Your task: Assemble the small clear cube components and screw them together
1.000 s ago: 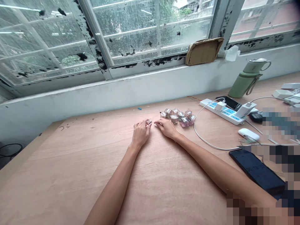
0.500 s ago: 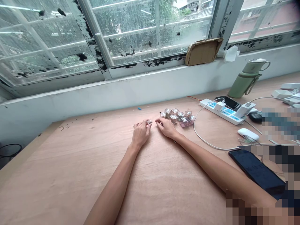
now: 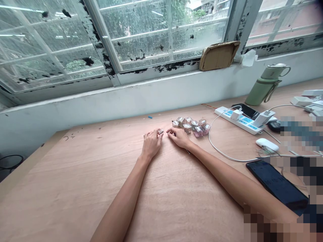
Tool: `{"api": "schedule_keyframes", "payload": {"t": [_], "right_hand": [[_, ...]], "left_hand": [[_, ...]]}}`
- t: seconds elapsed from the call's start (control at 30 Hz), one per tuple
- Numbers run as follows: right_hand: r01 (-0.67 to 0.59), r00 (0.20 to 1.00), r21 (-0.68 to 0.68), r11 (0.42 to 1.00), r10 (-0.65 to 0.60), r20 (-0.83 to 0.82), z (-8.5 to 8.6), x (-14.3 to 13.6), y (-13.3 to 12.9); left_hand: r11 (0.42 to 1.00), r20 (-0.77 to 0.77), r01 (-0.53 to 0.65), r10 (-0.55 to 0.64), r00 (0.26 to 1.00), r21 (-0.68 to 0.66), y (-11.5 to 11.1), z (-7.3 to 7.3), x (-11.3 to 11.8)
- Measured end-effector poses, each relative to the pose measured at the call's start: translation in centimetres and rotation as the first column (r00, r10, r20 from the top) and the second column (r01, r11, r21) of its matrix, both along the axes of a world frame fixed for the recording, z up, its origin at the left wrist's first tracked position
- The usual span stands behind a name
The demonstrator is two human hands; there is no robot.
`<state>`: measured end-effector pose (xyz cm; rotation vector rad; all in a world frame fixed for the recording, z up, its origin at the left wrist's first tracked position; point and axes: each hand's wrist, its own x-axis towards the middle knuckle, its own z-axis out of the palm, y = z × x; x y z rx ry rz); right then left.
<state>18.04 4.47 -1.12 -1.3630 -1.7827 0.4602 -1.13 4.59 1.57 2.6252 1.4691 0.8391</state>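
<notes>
At the middle of the table, my left hand (image 3: 150,144) rests with its thumb and fingers closed on a small clear hexagonal box (image 3: 160,131) with a pale top. Just to the right of that box, my right hand (image 3: 179,137) is curled, its thumb and forefinger pinched together. Whatever lies in its grip is mostly hidden; a thin end of something (image 3: 188,152) shows below the wrist. Several clear hexagonal boxes (image 3: 187,127) with white labels stand in a cluster behind my right hand, some of them pinkish.
To the right are a white power strip (image 3: 239,120) with plugged-in chargers, a looping white cable (image 3: 214,143), a white earphone case (image 3: 267,145) and a phone (image 3: 275,183). A green bottle (image 3: 262,85) stands by the wall. A blue bit (image 3: 150,117) lies at the back.
My right hand has shifted very slightly, and more of the thin end below its wrist shows. My left hand and the box in it stay in place.
</notes>
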Motion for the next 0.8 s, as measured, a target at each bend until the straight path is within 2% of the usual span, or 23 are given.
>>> {"api": "schedule_keyframes", "payload": {"t": [0.4,0.8], "right_hand": [[0.005,0.998,-0.022,1.000,-0.004,0.055,0.46,-0.07,-0.42],[-0.058,0.995,0.005,0.998,0.058,-0.085,0.34,0.06,-0.31]], "left_hand": [[1.000,0.000,0.000,0.000,1.000,-0.003,-0.10,0.12,0.04],[1.000,-0.004,0.000,0.000,1.000,-0.006,-0.07,0.07,0.03]]}}
